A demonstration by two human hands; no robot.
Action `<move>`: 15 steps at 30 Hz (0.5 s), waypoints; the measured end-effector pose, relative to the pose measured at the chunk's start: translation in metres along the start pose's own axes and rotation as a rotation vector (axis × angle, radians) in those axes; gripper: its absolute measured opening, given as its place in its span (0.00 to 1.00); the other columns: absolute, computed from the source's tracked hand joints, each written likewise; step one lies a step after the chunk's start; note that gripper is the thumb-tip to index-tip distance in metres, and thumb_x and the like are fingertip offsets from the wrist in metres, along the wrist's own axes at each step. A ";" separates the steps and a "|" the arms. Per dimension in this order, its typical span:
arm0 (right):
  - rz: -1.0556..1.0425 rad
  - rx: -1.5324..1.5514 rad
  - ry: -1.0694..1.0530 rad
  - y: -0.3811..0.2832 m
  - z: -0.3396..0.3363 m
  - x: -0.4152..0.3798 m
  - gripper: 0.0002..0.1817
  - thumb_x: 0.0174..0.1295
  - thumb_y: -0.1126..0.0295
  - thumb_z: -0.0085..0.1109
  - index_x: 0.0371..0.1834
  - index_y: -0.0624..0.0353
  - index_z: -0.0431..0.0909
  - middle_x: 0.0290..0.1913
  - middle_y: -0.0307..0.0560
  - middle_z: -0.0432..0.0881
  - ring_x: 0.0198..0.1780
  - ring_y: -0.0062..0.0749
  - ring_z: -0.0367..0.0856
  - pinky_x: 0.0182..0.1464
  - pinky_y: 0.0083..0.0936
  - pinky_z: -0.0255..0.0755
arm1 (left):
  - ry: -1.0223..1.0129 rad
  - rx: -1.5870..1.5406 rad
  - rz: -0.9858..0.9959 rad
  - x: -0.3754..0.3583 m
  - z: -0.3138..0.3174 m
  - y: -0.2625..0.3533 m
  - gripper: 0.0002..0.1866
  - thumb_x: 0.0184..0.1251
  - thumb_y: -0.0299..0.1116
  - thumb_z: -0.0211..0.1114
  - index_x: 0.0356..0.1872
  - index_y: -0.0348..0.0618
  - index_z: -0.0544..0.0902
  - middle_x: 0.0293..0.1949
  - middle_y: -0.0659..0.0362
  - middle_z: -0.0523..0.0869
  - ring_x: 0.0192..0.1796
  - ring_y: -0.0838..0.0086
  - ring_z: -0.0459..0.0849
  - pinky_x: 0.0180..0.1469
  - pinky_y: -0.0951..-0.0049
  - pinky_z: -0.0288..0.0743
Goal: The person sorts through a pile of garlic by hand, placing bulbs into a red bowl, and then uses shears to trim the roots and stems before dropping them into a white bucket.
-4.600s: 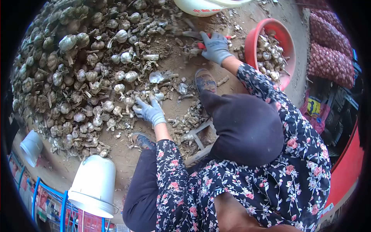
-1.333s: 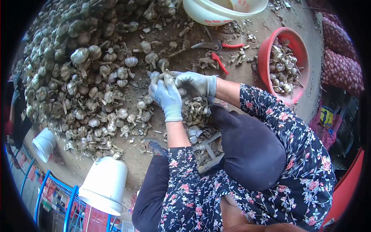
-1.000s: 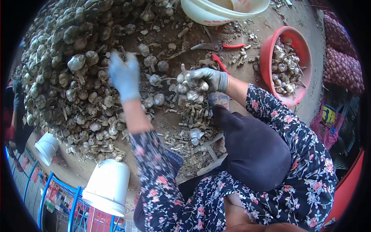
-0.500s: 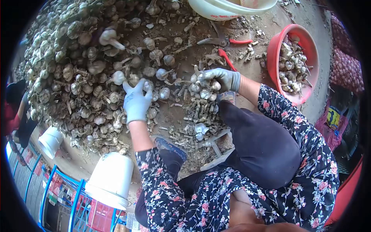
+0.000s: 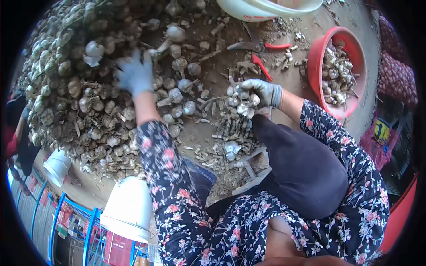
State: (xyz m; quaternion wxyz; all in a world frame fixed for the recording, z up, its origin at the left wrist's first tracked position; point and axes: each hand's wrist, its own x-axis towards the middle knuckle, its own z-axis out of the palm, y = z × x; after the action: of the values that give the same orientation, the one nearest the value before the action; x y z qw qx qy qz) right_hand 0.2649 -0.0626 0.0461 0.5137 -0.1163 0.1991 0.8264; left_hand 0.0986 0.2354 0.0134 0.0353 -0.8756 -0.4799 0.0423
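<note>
My right hand [image 5: 262,91] is clamped on a bunch of garlic bulbs [image 5: 239,101] at my knee, left hand [image 5: 135,73] reaching into the garlic pile [image 5: 75,88] (blurred, can't tell its fingers), next another bulb to grab.

Two gloved hands: left hand [image 5: 135,73], blurred, over the garlic heap [image 5: 75,88]; right hand [image 5: 259,91] w/ a bunch of garlic bulbs [image 5: 239,99], approx. five or six showing, exact no. can't tell. Heap: way too many to count, 100+ bulbs. One red basin [image 5: 317,66] w/ trimmed bulbs, a couple dozen or so. One pair of red-handled shears [image 5: 257,48] on the ground. Two white buckets on their sides: one near [image 5: 128,210], one smaller further left [image 5: 55,166]. One cream basin [image 5: 266,6] at top edge. Two red mesh sacks [image 5: 397,80] at far right. One other person, partly seen at left edge [image 5: 15,142].
</note>
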 end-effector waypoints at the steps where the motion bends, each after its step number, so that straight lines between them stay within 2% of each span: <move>1: -0.007 0.017 -0.013 0.002 -0.004 0.001 0.21 0.61 0.60 0.55 0.51 0.65 0.74 0.43 0.54 0.82 0.47 0.42 0.81 0.61 0.46 0.71 | 0.054 -0.080 0.086 -0.023 0.017 -0.011 0.21 0.61 0.55 0.57 0.53 0.64 0.80 0.53 0.47 0.73 0.55 0.48 0.71 0.54 0.50 0.69; 3: -0.009 -0.008 0.014 0.003 -0.008 0.004 0.21 0.61 0.60 0.55 0.52 0.65 0.74 0.42 0.53 0.82 0.46 0.42 0.81 0.60 0.46 0.71 | 0.051 -0.025 0.057 -0.075 -0.003 0.005 0.17 0.62 0.51 0.56 0.48 0.63 0.83 0.47 0.45 0.77 0.52 0.50 0.74 0.52 0.55 0.71; 4: -0.009 -0.032 0.048 0.006 -0.010 0.004 0.21 0.61 0.60 0.55 0.52 0.65 0.73 0.42 0.53 0.81 0.45 0.42 0.81 0.59 0.45 0.72 | -0.029 -0.054 0.057 -0.090 -0.006 0.007 0.17 0.62 0.51 0.56 0.49 0.63 0.82 0.46 0.46 0.76 0.50 0.50 0.74 0.48 0.52 0.72; 5: 0.014 0.023 -0.017 0.012 -0.017 0.005 0.21 0.61 0.60 0.55 0.53 0.64 0.73 0.41 0.51 0.81 0.47 0.42 0.81 0.56 0.45 0.74 | -0.105 -0.085 0.053 -0.103 -0.009 0.009 0.17 0.62 0.50 0.56 0.49 0.64 0.81 0.45 0.48 0.76 0.49 0.50 0.75 0.43 0.49 0.73; 6: 0.038 0.001 0.038 0.010 -0.014 -0.002 0.21 0.61 0.60 0.55 0.53 0.62 0.73 0.42 0.51 0.80 0.48 0.44 0.81 0.54 0.46 0.75 | -0.221 -0.128 -0.038 -0.109 -0.015 0.014 0.17 0.62 0.50 0.56 0.50 0.63 0.81 0.46 0.43 0.78 0.47 0.46 0.78 0.47 0.52 0.73; 7: 0.060 -0.028 0.094 0.007 -0.011 -0.012 0.21 0.61 0.60 0.55 0.54 0.61 0.73 0.43 0.51 0.79 0.49 0.46 0.80 0.53 0.46 0.77 | -0.210 -0.137 -0.042 -0.108 -0.022 0.012 0.17 0.62 0.50 0.56 0.50 0.63 0.81 0.46 0.43 0.78 0.47 0.46 0.78 0.47 0.52 0.73; 8: 0.036 0.066 -0.064 0.008 -0.011 -0.018 0.22 0.61 0.59 0.56 0.55 0.61 0.72 0.45 0.53 0.79 0.51 0.51 0.79 0.51 0.48 0.77 | -0.376 -0.173 -0.025 -0.106 -0.030 0.006 0.18 0.62 0.49 0.56 0.51 0.61 0.81 0.46 0.42 0.79 0.48 0.47 0.80 0.49 0.52 0.73; 9: 0.005 0.093 -0.059 0.004 -0.009 -0.029 0.23 0.60 0.59 0.58 0.55 0.61 0.72 0.46 0.55 0.78 0.51 0.54 0.79 0.52 0.49 0.77 | -0.546 -0.207 -0.004 -0.101 -0.040 0.000 0.19 0.62 0.49 0.55 0.52 0.59 0.80 0.46 0.40 0.81 0.49 0.48 0.81 0.51 0.53 0.73; 10: -0.054 0.069 -0.043 0.000 -0.004 -0.041 0.23 0.59 0.59 0.59 0.54 0.61 0.72 0.46 0.55 0.77 0.52 0.54 0.78 0.52 0.49 0.77 | -0.641 -0.228 0.053 -0.081 -0.071 0.000 0.19 0.62 0.48 0.55 0.51 0.54 0.80 0.43 0.40 0.83 0.48 0.54 0.83 0.52 0.57 0.74; 11: -0.112 0.051 -0.027 -0.002 0.001 -0.051 0.24 0.59 0.59 0.60 0.54 0.61 0.72 0.45 0.56 0.77 0.53 0.54 0.77 0.53 0.49 0.77 | -0.616 -0.377 0.042 -0.061 -0.059 -0.013 0.18 0.62 0.45 0.55 0.49 0.50 0.81 0.40 0.43 0.84 0.47 0.56 0.83 0.50 0.57 0.75; 12: -0.185 0.105 -0.017 -0.004 0.002 -0.056 0.23 0.58 0.60 0.60 0.53 0.62 0.72 0.46 0.58 0.77 0.54 0.53 0.77 0.56 0.50 0.75 | -0.421 -0.312 0.053 -0.038 -0.079 -0.003 0.15 0.63 0.42 0.54 0.46 0.49 0.82 0.40 0.44 0.84 0.45 0.53 0.83 0.47 0.57 0.76; 13: -0.181 0.109 -0.087 -0.006 0.008 -0.059 0.23 0.58 0.61 0.60 0.52 0.63 0.72 0.49 0.60 0.77 0.54 0.50 0.78 0.59 0.51 0.71 | -0.052 -0.357 0.096 -0.016 -0.061 0.001 0.12 0.64 0.38 0.54 0.41 0.46 0.81 0.42 0.46 0.84 0.45 0.53 0.82 0.44 0.55 0.75; 14: -0.229 0.114 -0.032 -0.003 0.006 -0.057 0.23 0.58 0.61 0.60 0.53 0.63 0.72 0.51 0.61 0.76 0.54 0.50 0.78 0.59 0.51 0.72 | 0.030 -0.294 0.100 0.004 -0.065 0.017 0.16 0.62 0.39 0.56 0.49 0.49 0.81 0.39 0.47 0.83 0.42 0.48 0.81 0.46 0.59 0.75; 15: -0.280 0.113 0.023 -0.003 0.003 -0.054 0.23 0.59 0.61 0.59 0.53 0.63 0.73 0.53 0.62 0.76 0.54 0.51 0.78 0.58 0.51 0.72 | -0.034 -0.094 0.278 0.034 -0.039 0.020 0.18 0.61 0.39 0.58 0.53 0.53 0.78 0.43 0.51 0.82 0.49 0.54 0.79 0.49 0.55 0.74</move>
State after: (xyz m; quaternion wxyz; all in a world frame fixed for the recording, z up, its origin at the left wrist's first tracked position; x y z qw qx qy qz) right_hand 0.2919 -0.1033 0.0699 0.6272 -0.1233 0.2333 0.7328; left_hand 0.1375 0.2523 0.0490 -0.0202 -0.9334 -0.3561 0.0393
